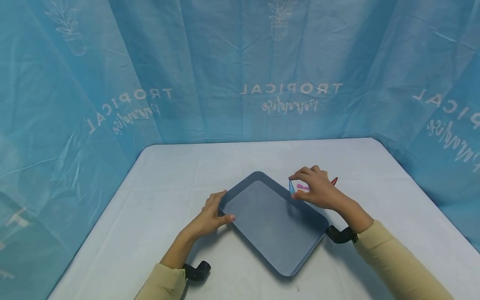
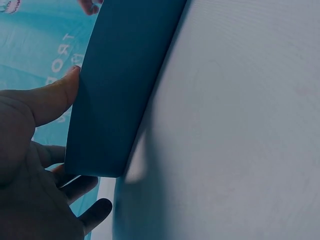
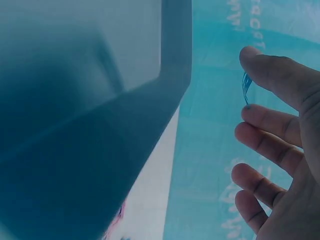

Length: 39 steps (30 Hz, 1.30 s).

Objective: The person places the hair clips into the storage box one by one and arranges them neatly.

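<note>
A grey-blue rectangular tray (image 1: 275, 225) lies at an angle across the white table, its inside bare. At the tray's left corner my left hand (image 1: 211, 214) grips the rim, thumb over the edge and fingers along the outer wall. The left wrist view shows that thumb against the top of the tray's side (image 2: 117, 90). Over the right long rim, my right hand (image 1: 316, 187) pinches a slim, pointed blue clip (image 1: 291, 186) between thumb and forefinger. In the right wrist view the blue clip (image 3: 246, 88) spans the small gap between thumb and fingertip; the other fingers are loosely bent.
Behind the right hand lie a pink slim piece (image 1: 303, 186) and a red pointed piece (image 1: 334, 181), both partly covered by the hand. A white cloth covers the table (image 1: 180, 175). Blue printed curtains (image 1: 225, 62) hang behind and on both sides.
</note>
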{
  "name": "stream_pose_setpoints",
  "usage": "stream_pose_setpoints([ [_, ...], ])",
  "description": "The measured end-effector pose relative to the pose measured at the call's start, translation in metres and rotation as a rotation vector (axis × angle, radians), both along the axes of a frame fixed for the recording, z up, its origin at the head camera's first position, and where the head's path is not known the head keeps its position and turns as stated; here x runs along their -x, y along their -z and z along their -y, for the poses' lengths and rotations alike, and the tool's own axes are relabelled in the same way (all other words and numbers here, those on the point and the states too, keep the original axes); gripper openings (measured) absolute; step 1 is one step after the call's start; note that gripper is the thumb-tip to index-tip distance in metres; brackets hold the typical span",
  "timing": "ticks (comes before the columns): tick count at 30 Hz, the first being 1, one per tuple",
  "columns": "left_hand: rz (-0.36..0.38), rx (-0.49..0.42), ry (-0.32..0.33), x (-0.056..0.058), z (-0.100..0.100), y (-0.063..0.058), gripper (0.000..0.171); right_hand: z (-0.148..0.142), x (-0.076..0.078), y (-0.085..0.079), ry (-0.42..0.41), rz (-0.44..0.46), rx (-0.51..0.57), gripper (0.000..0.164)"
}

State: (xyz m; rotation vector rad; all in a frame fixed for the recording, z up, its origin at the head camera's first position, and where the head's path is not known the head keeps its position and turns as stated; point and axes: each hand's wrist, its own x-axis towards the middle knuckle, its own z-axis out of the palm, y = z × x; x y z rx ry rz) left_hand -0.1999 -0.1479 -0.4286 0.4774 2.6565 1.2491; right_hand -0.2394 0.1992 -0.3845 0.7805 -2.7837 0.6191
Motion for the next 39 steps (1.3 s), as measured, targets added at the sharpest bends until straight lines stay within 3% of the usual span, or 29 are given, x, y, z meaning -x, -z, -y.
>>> stream_pose_setpoints([
  [11, 0.016, -0.014, 0.012, 0.0, 0.004, -0.003, 0.077, 0.026, -0.005, -0.005, -0.093, -0.003, -0.005, 0.05],
  [19, 0.017, -0.007, 0.026, 0.0, 0.004, -0.003, 0.076, 0.039, -0.003, 0.002, -0.193, -0.005, 0.011, 0.049],
  [39, 0.041, -0.033, 0.034, -0.001, 0.003, -0.001, 0.075, 0.071, -0.005, 0.014, -0.238, 0.068, -0.038, 0.049],
])
